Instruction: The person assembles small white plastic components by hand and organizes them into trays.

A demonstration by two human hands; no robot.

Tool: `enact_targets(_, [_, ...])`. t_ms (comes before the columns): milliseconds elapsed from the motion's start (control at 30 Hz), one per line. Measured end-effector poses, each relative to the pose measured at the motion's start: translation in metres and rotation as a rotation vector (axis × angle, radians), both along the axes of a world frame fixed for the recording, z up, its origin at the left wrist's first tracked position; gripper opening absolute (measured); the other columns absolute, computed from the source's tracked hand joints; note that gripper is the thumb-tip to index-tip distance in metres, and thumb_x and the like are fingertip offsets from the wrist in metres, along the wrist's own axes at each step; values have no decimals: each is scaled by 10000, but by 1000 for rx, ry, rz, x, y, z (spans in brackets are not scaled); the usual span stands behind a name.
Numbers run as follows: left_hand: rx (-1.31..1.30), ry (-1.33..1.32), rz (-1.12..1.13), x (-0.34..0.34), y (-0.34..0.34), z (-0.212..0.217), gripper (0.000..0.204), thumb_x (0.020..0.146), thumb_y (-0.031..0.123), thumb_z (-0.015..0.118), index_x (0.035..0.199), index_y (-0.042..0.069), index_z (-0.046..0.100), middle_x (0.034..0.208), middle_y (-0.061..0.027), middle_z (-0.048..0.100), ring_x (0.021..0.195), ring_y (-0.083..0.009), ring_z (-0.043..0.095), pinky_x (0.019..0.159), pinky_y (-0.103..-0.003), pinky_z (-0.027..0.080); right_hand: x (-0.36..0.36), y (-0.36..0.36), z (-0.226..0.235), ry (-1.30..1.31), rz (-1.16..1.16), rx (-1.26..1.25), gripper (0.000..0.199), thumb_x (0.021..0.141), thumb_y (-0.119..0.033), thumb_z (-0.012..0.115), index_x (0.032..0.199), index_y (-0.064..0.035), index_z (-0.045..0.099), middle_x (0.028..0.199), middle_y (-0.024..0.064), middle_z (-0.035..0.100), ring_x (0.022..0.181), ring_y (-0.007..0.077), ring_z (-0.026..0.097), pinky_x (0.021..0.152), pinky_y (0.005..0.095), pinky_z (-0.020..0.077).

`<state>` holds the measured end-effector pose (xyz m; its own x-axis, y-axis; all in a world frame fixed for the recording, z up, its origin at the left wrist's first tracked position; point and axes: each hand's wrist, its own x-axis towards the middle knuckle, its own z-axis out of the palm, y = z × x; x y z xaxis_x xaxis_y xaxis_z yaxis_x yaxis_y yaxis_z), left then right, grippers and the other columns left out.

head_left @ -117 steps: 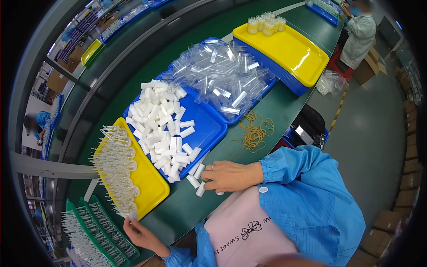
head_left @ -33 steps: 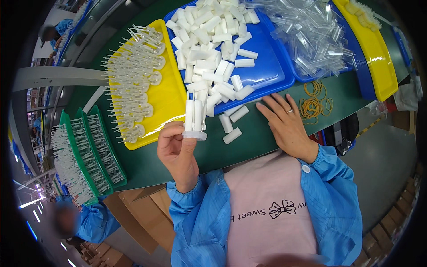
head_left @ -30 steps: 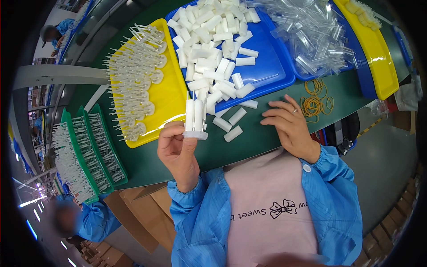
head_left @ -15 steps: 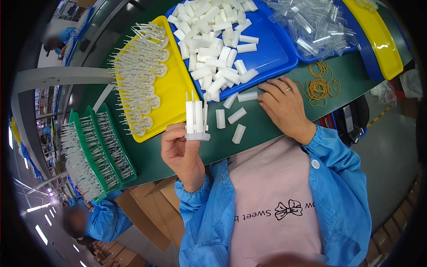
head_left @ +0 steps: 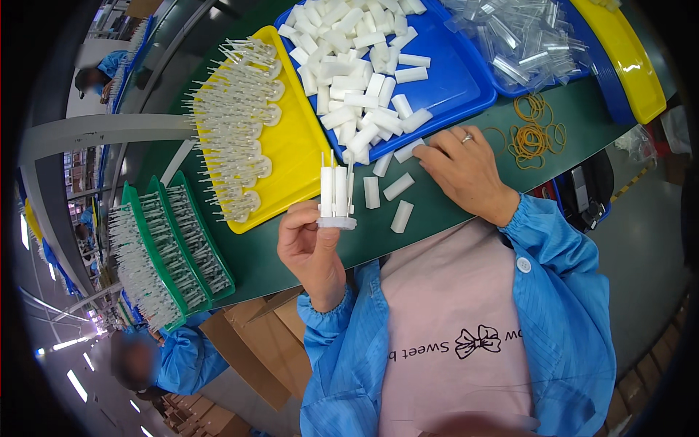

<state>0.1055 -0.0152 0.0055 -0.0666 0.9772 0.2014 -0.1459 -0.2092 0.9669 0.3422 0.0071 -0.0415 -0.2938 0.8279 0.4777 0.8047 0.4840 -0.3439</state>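
Just off the near edge of the blue tray point(head_left: 459, 81), I now have the right hand point(head_left: 470, 175) bent over one loose white piece point(head_left: 406, 151), its fingertips right at the end of it; whether they are pinched on it or merely resting there, I cannot tell from this distance. For the work, I judge that as a pick-up just beginning, with the piece not surely secured. Nearer the person point(head_left: 451, 291) than the tray's left corner, I have the left hand point(head_left: 314, 253) clamped, thumb and fingers, on the pale round base of a white holder point(head_left: 337, 223). It is held upright, with white sleeves point(head_left: 340, 191) standing on the base.

Half a second ago that loose piece lay flatter along the tray edge; now it tilts up toward the fingertips. A second ago the right hand was apart from all the pieces, to their right. In the oldest view the left hand was left of the tray, at the near end of a yellow tray point(head_left: 284, 178), with nothing raised. The other loose pieces point(head_left: 371, 193) lie between the blue tray and the person, much as they did half a second ago.
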Motion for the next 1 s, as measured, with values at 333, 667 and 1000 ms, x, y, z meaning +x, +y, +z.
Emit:
enact_targets(333, [-50, 23, -33, 2, 0, 0, 225, 797, 23, 684, 982, 19, 556, 992, -103, 589, 884, -166, 568, 800, -291, 470, 11, -11, 7, 12, -59, -138, 145, 753, -98, 647, 887, -103, 591, 971, 46, 520, 894, 206, 516, 809, 368, 375])
enact_targets(667, [58, 278, -324, 25, -5, 7, 136, 797, -41, 662, 922, 5, 691, 942, -97, 591, 831, -173, 557, 718, -260, 448, 39, 2, 49, 989, 107, -635, 153, 940, -160, 535, 915, -15, 581, 851, 15, 578, 836, 65, 499, 742, 205, 398])
enact_targets(1000, [101, 369, -416, 29, -1, 9, 201, 788, -63, 651, 954, 35, 711, 934, -91, 605, 797, -176, 562, 666, -254, 448, 33, 12, 47, 1299, 299, -989, 186, 903, -204, 616, 968, -41, 555, 860, 1, 580, 819, 59, 524, 775, 210, 408])
